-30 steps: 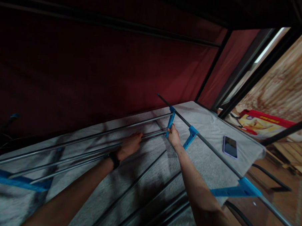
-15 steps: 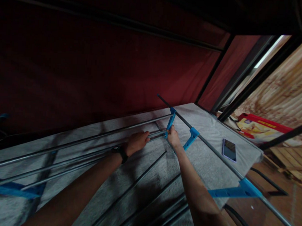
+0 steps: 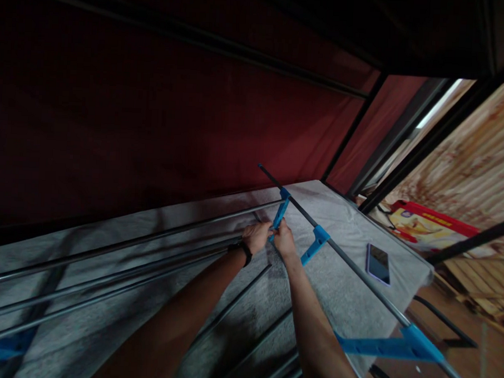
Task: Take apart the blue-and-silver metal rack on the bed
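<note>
My left hand [image 3: 257, 236], with a dark band on its wrist, is closed around the ends of thin metal tubes [image 3: 199, 249]. Right beside it, my right hand [image 3: 284, 239] grips the lower end of a blue plastic bracket [image 3: 280, 211]. The two hands meet there, and my fingers hide the joint between tube and bracket. That bracket hangs from a long grey pole [image 3: 349, 260] running diagonally. A second blue bracket [image 3: 315, 244] and a larger blue bracket [image 3: 382, 346] sit farther along the pole. Another metal tube [image 3: 149, 237] runs into the top of the gripped bracket.
A grey cloth-covered table [image 3: 335, 293] lies under everything. Several loose tubes [image 3: 234, 302] rest near my forearms. A phone [image 3: 378, 263] lies at the right. Another blue plastic piece [image 3: 3, 345] is at lower left. A dark red wall [image 3: 175, 124] stands behind the table.
My left hand has slid right along the tubes to meet my right hand at the bracket. The right hand keeps its grip. The view has shifted slightly.
</note>
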A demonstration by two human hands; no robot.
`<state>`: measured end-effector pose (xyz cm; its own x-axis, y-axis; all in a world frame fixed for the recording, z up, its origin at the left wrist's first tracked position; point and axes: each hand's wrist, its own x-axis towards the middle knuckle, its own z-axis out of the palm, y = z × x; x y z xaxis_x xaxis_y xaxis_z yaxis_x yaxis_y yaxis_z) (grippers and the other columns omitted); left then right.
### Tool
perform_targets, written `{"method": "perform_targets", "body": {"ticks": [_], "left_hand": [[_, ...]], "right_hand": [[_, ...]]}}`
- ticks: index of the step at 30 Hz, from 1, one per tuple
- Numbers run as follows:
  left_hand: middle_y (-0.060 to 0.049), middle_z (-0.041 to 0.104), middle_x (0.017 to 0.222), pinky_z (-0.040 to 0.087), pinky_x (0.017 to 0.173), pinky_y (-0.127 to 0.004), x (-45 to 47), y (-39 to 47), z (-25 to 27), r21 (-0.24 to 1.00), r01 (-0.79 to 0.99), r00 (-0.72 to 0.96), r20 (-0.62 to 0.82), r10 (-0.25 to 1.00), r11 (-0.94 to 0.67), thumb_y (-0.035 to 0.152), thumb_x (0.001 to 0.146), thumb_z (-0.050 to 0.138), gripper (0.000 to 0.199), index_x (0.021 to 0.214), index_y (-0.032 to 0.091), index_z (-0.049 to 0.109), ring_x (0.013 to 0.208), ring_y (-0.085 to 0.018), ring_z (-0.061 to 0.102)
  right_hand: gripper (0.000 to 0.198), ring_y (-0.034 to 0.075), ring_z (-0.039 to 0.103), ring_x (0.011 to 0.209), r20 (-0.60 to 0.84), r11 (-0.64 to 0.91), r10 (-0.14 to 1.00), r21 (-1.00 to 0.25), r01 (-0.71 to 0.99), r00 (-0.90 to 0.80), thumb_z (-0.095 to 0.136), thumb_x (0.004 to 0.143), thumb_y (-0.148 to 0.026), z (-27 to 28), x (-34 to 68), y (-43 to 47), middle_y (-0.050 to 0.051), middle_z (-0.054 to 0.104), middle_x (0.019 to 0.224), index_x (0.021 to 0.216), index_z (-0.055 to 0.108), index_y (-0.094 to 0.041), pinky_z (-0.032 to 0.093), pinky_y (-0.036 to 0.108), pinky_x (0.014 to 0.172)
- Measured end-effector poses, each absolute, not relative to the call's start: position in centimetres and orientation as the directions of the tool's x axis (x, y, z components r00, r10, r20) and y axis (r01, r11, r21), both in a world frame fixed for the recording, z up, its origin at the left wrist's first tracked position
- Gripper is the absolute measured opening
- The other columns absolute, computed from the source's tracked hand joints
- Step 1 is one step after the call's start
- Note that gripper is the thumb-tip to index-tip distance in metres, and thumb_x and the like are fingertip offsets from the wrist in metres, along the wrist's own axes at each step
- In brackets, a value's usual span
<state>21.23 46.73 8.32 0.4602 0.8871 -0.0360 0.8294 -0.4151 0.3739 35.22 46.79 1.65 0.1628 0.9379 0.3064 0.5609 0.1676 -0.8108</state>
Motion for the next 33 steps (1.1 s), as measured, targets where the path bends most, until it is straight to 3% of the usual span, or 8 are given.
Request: {"method": "perform_targets", "body": {"ticks": [8,21,27,33], "left_hand": [[-0.01,0.075,0.108,0.05,0.088,-0.036,21.5,45.2,9.5,0.275,0.845,0.476,0.0,0.879,-0.458,0.034,0.104,0.038,0.03,0.116,0.025,0.063,0.105,-0.026,0.071],[-0.011,0.074,0.113,0.051,0.089,-0.036,22.3,45.3,12.6,0.272,0.847,0.461,0.05,0.886,-0.457,0.024,0.104,0.033,0.03,0.117,0.021,0.06,0.111,-0.026,0.069],[-0.01,0.073,0.118,0.051,0.089,-0.035,22.1,45.9,13.4,0.256,0.829,0.51,0.019,0.86,-0.497,0.023,0.102,0.038,0.026,0.117,0.021,0.06,0.11,-0.025,0.069],[-0.011,0.074,0.116,0.052,0.088,-0.035,21.9,46.7,13.2,0.251,0.82,0.53,0.006,0.848,-0.514,0.021,0.101,0.039,0.024,0.115,0.021,0.06,0.108,-0.026,0.07]], "right_hand": [[0.038,0.02,0.061,0.084,0.331,0.156,0.925,-0.78,0.605,0.188,0.045,0.071,-0.015,1.6,35.1,47.1,0.007,0.066,0.091,0.108,0.053,-0.021,0.048,0.03,0.08],[0.049,0.023,0.066,0.086,0.234,0.076,0.958,-0.766,0.638,0.168,0.053,0.078,-0.018,2.2,35.3,47.6,0.012,0.072,0.098,0.127,0.052,-0.016,0.051,0.033,0.08],[0.042,0.024,0.066,0.091,0.23,0.068,0.95,-0.814,0.577,0.212,0.052,0.077,-0.021,2.3,35.1,47.6,0.011,0.07,0.098,0.119,0.054,-0.019,0.052,0.036,0.084],[0.037,0.023,0.063,0.095,0.409,0.267,0.886,-0.835,0.481,0.219,0.047,0.077,-0.024,3.8,34.6,47.4,0.009,0.067,0.103,0.114,0.053,-0.021,0.051,0.037,0.089]]}}
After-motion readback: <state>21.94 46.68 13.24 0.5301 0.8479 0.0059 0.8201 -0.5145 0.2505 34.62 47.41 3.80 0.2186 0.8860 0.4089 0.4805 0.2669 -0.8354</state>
